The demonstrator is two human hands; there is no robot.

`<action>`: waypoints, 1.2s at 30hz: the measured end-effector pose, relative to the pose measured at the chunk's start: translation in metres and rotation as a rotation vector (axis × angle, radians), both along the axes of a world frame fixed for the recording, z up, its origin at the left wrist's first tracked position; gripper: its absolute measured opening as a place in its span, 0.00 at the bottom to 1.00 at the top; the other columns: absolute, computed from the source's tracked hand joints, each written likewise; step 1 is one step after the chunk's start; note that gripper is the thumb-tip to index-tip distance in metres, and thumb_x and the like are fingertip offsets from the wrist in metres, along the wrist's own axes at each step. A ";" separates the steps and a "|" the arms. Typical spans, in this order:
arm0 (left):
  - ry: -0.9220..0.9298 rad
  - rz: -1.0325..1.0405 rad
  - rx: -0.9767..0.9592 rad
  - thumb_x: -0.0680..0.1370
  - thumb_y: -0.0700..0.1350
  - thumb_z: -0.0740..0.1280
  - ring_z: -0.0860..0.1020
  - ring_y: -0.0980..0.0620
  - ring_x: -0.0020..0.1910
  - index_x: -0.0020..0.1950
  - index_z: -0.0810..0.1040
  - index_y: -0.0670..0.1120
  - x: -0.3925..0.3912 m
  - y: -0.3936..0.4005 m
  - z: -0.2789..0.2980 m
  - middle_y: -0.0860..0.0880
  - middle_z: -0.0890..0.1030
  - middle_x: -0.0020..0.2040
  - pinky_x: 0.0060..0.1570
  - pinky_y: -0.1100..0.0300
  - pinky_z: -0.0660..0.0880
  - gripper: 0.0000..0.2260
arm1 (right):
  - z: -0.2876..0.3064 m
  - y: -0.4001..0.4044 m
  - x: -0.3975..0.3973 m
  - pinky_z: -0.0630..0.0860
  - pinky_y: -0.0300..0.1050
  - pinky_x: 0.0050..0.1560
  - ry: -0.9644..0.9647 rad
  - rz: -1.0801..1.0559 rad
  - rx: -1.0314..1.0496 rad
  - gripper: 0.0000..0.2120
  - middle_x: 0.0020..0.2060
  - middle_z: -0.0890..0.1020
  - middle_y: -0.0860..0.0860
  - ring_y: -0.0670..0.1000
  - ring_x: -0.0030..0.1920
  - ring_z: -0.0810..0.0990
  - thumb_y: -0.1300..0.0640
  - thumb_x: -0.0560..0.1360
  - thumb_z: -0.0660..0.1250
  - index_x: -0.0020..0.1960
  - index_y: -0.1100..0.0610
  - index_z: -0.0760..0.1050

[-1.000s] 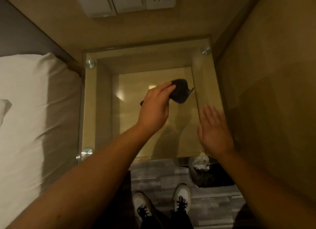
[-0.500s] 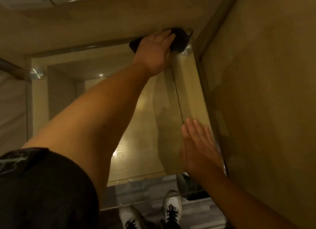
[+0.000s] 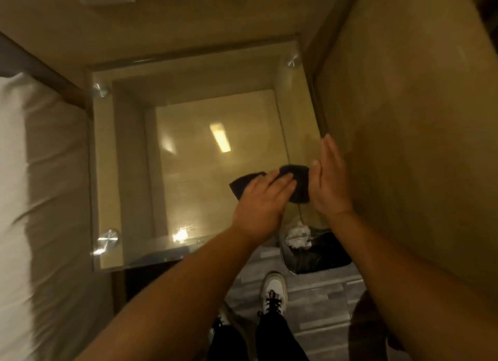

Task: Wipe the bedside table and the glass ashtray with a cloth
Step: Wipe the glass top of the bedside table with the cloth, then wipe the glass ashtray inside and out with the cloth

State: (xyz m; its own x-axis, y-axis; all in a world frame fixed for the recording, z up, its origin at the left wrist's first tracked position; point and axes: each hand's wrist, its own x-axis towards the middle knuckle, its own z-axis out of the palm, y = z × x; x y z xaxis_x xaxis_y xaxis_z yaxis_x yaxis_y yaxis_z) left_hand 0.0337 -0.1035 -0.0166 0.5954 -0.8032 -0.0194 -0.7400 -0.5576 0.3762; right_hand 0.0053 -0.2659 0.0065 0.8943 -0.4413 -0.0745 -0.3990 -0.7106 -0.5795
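Right of centre in the frame, on the glass top of the square bedside table (image 3: 129,150), lies the small dark cloth (image 3: 297,184), crumpled and stretched roughly left to right. It sits close to the table's right edge, nearer the front than the back. The left hand (image 3: 262,207) lies flat on the cloth's left half, fingers (image 3: 280,184) together and pressing down rather than pinching, pointing toward the upper right. The right hand (image 3: 327,183) stands on its edge just beside the cloth's right end, palm facing left, fingers straight and together, gripping nothing; whether it touches the cloth I cannot tell.

So the cloth lies straight ahead of the left hand's fingertips and is walled in on the right, and most of the bare glass spreads away to the left and toward the top of the frame. Any next stroke, I judge, belongs to the left hand and runs that way.

No glass ashtray shows anywhere. A white pillow (image 3: 40,172) fills the left edge; a dark waste bin (image 3: 320,255) stands at lower right.
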 end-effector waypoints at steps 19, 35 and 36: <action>-0.005 -0.170 0.044 0.68 0.36 0.73 0.77 0.40 0.58 0.66 0.75 0.43 -0.065 0.058 0.076 0.44 0.77 0.64 0.53 0.48 0.74 0.26 | 0.040 0.040 -0.093 0.49 0.48 0.75 0.098 0.258 -0.152 0.26 0.72 0.66 0.60 0.57 0.74 0.61 0.51 0.80 0.51 0.72 0.64 0.64; -0.169 -0.625 0.002 0.65 0.37 0.78 0.79 0.40 0.56 0.63 0.77 0.39 -0.106 -0.012 0.141 0.41 0.79 0.61 0.53 0.47 0.77 0.27 | 0.115 0.017 -0.257 0.50 0.54 0.74 0.230 -0.190 -0.332 0.27 0.72 0.66 0.58 0.57 0.74 0.60 0.47 0.80 0.57 0.73 0.61 0.64; -0.166 -0.658 0.003 0.63 0.36 0.79 0.79 0.40 0.56 0.62 0.77 0.39 -0.117 -0.025 0.144 0.40 0.79 0.61 0.53 0.47 0.77 0.28 | 0.119 0.012 -0.278 0.49 0.53 0.74 0.262 -0.237 -0.344 0.27 0.73 0.66 0.57 0.56 0.74 0.59 0.47 0.80 0.56 0.73 0.61 0.63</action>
